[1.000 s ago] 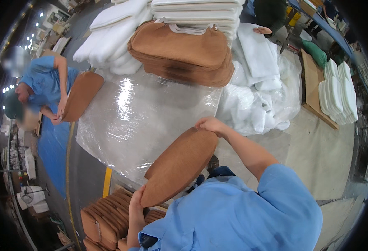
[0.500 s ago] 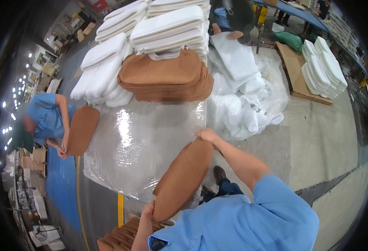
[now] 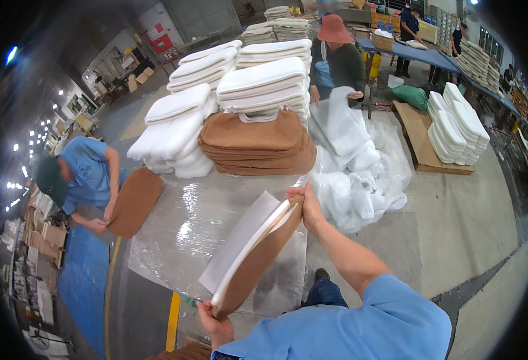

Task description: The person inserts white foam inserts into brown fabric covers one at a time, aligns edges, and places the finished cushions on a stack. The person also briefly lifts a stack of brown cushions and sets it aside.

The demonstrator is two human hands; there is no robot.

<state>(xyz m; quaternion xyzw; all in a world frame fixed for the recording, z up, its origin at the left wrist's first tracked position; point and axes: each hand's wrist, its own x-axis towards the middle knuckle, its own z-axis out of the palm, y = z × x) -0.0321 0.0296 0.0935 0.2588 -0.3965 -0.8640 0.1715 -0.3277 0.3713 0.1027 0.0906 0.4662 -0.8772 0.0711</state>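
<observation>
A long brown fabric pad (image 3: 259,263) with rounded ends is held in front of me, tilted on its edge. White layers show along its upper left side, and a thin whitish sheet (image 3: 240,237) stands out from it. My right hand (image 3: 307,205) is closed on the far end. My left hand (image 3: 217,323) is closed on the near end, low in the picture. Beyond the pad, a stack of similar brown pads (image 3: 258,144) rests on a plastic-covered surface (image 3: 174,240).
White folded pads (image 3: 264,84) are piled behind the brown stack. To the left, a co-worker (image 3: 90,174) holds another brown pad (image 3: 135,204). At the back, a person in a red hat (image 3: 336,57) handles white sheets above crumpled clear plastic (image 3: 366,186). More white pads (image 3: 456,129) lie on cardboard.
The pad in my hands has turned from showing its broad brown face to its edge, so the white layers and thin sheet now show. My view has tipped up. The left co-worker still holds a pad.
</observation>
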